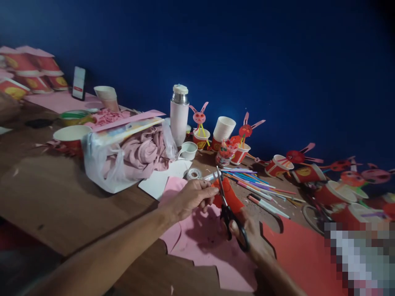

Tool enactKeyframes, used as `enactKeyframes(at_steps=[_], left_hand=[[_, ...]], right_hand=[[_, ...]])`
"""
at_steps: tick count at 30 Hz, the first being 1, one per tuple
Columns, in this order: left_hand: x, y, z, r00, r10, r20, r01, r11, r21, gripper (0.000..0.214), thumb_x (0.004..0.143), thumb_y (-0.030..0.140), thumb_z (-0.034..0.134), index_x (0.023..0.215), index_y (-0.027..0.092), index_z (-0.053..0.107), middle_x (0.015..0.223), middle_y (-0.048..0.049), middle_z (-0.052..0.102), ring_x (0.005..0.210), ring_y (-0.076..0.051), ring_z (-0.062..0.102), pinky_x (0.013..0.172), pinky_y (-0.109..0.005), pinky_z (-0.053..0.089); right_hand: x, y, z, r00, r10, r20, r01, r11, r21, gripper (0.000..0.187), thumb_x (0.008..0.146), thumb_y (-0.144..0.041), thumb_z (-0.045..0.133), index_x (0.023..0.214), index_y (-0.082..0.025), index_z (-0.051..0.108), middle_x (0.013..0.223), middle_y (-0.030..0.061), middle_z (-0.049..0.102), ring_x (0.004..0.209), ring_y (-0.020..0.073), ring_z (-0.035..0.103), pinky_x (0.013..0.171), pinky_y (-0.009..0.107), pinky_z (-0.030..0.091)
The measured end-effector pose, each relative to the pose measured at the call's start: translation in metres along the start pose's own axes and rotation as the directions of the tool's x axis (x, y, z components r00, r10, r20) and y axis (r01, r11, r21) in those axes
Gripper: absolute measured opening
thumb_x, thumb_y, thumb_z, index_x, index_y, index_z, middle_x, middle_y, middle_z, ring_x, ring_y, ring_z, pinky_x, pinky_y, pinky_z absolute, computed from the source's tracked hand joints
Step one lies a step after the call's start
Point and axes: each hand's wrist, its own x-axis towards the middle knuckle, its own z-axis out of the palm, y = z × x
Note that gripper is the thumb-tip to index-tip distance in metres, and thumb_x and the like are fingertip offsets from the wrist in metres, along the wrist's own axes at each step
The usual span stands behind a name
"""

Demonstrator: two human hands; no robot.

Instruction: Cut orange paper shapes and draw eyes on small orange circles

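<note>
My left hand (195,197) pinches a small piece of orange-red paper (233,196) between thumb and fingers. In my right hand (251,234) is a pair of black-handled scissors (227,211), thumb through a loop. Their blades point up and away, apart at the tips, and lie against the paper. Beneath both hands spreads a cut pink paper sheet (212,255). A red paper sheet (304,253) with cut-out edges lies to the right of it. Marker pens (268,205) and a tape roll (194,174) lie just beyond my hands.
A plastic bag (101,172) with pink cloth stands left, a thermos (179,121) and a white mug (188,151) behind it. Paper cups (224,129) and rabbit-headed cup figures (201,137) line the blue wall. A phone (79,84) stands upright. Another person's blurred hand (8,107) shows far left.
</note>
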Motion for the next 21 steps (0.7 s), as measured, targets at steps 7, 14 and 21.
enactKeyframes(at_steps=[7,14,21], left_hand=[[-0.001,0.007,-0.003,1.0,-0.001,-0.004,0.001,1.0,0.008,0.023,0.064,0.031,0.061,0.054,0.016,0.047,0.042,0.0065,0.046,0.032,-0.003,0.037,0.034,-0.017,0.026],[-0.002,0.012,-0.005,1.0,-0.011,0.02,0.01,0.999,0.036,0.021,0.066,0.025,0.059,0.051,0.016,0.047,0.039,0.0061,0.046,0.03,-0.004,0.037,0.034,-0.018,0.026],[-0.004,0.013,-0.005,1.0,-0.003,0.017,0.002,0.998,0.064,0.02,0.068,0.02,0.056,0.05,0.015,0.047,0.039,0.0064,0.045,0.033,-0.004,0.036,0.036,-0.018,0.028]], right_hand=[[0.001,0.017,-0.01,0.984,0.04,0.174,-0.055,0.995,0.08,0.07,0.067,-0.073,0.048,0.112,-0.021,0.052,0.064,-0.0007,0.044,0.054,0.0147,0.04,0.047,0.026,0.04],[0.001,0.021,-0.011,0.983,-0.007,0.182,-0.011,0.995,0.097,0.065,0.069,-0.071,0.05,0.11,-0.021,0.054,0.063,0.0,0.049,0.053,0.0148,0.044,0.046,0.026,0.041],[0.001,0.014,-0.008,0.979,-0.011,0.204,-0.016,0.992,0.126,0.067,0.069,-0.072,0.049,0.11,-0.019,0.052,0.06,-0.0025,0.046,0.048,0.012,0.04,0.044,0.024,0.037]])
